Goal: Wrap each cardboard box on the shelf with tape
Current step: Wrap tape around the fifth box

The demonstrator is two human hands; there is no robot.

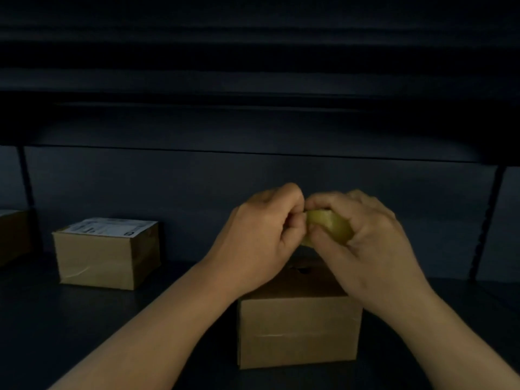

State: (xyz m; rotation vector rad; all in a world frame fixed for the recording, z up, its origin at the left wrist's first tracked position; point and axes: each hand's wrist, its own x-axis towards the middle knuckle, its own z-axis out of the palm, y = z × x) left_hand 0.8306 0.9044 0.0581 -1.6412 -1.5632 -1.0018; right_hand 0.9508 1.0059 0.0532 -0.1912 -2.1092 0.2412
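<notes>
Dim light, dark shelf [84, 319]. Both hands raised over the near box [298, 330], which sits at the shelf's near edge, centre-right. Right hand [365, 240] is curled around a roll of tape [329, 228], yellowish and translucent, fingers wrapped over its far side, thumb on the near face. Left hand [261, 240] is closed in a pinch at the roll's left rim, thumb and fingertips pressed together and touching the tape; whether a free end is already caught between them cannot be told, since the fingers hide it. Judged step: finding or peeling the tape's loose end before laying it on the near box. That box shows a dark opening on its top face, partly hidden by the wrists; a faint pale line crosses its front face, possibly a tape edge, not certain. To the left and farther back stands a 2nd box [108, 254] with a white printed label on top and glossy, creased sides, which look taped. A 3rd box [12, 237] is cut off at the far left edge. Next move, as judged: draw out a length of tape with the left hand while the right steadies the roll, then lower the end onto the near box and press it down. Risk: the tape folding onto itself.
</notes>
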